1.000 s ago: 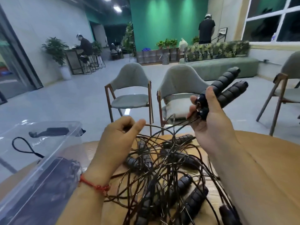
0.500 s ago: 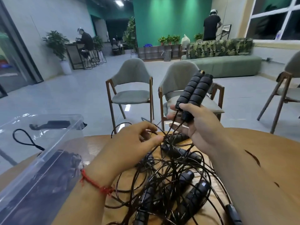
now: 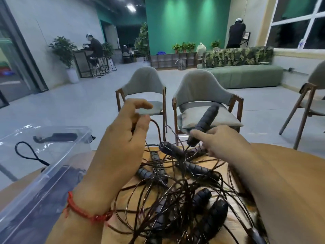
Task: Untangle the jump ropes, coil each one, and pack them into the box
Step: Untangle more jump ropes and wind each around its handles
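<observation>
- Wooden tabletop (image 3: 131,194) fills the near ground. A tangle of jump ropes (image 3: 175,191), thin dark cords and black ribbed handles, is spread on it between the two forearms.
- A clear plastic box (image 3: 52,173) is set at the near left, just beside the tangle. Dark shapes are seen through its wall, but what they are cannot be told.
- A red string bracelet (image 3: 84,210) is worn on the left wrist.
- The left hand (image 3: 123,138) is raised above the far left of the tangle. One cord (image 3: 157,126) is pinched between the thumb and a curled finger, and the forefinger is held out straight above it.
- The right hand (image 3: 221,143) is held just over the far edge of the heap, with the forefinger pointed leftward. A raised handle (image 3: 206,122) slants up and away from it. It appears to be gripped by the other fingers curled beneath, though the grip is hidden by blur and by the hand itself.
- Two grey chairs (image 3: 146,95) with wooden frames are stood just beyond the table.
- Farther off, a green sofa (image 3: 246,74) is set before a green wall (image 3: 184,23). One person (image 3: 95,46) is seated at the far left, and another (image 3: 235,35) is stood at the far right.
</observation>
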Tool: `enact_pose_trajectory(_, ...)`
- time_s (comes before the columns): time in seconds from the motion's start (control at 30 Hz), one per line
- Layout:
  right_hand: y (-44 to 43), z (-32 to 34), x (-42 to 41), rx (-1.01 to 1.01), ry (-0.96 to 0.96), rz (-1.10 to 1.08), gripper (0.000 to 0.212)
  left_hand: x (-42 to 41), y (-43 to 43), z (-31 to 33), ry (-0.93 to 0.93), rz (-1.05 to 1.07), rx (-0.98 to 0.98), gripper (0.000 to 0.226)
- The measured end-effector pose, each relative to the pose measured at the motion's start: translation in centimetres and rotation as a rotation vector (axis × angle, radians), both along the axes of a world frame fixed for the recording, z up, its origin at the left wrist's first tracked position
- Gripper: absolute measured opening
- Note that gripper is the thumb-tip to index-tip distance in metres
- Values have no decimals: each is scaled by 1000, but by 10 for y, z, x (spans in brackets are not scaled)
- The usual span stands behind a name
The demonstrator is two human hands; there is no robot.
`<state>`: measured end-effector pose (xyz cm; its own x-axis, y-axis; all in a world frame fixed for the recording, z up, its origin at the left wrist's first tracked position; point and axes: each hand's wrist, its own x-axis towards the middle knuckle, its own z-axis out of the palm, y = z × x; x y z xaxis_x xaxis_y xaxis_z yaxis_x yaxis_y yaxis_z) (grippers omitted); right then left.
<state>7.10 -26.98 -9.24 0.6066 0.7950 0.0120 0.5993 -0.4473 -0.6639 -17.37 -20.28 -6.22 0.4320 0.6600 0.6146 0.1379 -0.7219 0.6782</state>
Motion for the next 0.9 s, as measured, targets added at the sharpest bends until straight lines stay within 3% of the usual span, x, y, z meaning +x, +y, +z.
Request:
enact_pose_trajectory(0.1, -4, 5, -7, 132, -195, 39, 38, -1, -1, 3, -48, -52, 21, 16)
enact_pose_trajectory(0.17, -8, 10, -18, 350, -121, 208, 13, -2, -3, 5, -66, -92, 36, 16)
enact_pose_trajectory(0.27, -12, 11, -36, 283, -118, 490, 57, -3, -7, 9, -138, -168, 49, 18)
enact_pose_trajectory(0.37, -9, 7, -42, 234, -326, 427, 49, -5, -12, 14, -263, -230, 9, 15)
enact_pose_trajectory(0.43, -7, 7, -42, 355, -234, 365, 41, -6, -12, 16, -306, -233, -20, 18)
enact_pose_trajectory(0.5, -9, 12, -41, 560, -29, 301, 27, -6, -6, 11, -211, -148, -20, 26)
enact_pose_trajectory(0.57, -13, 18, -38, 741, 186, 236, 19, -2, 6, -1, 15, -34, -61, 31)
enact_pose_trajectory(0.7, -11, 23, -24, 895, 556, 128, 33, 3, 27, -23, 497, 161, -100, 3)
enact_pose_trajectory(0.73, -10, 24, -20, 907, 622, 118, 40, 3, 29, -27, 612, 211, -109, 16)
enact_pose_trajectory(0.8, -11, 27, -14, 891, 634, 88, 36, 1, 34, -32, 727, 261, -171, 40)
enact_pose_trajectory(0.9, -13, 26, -7, 718, 311, 31, 9, -1, 34, -24, 464, 193, -338, 47)
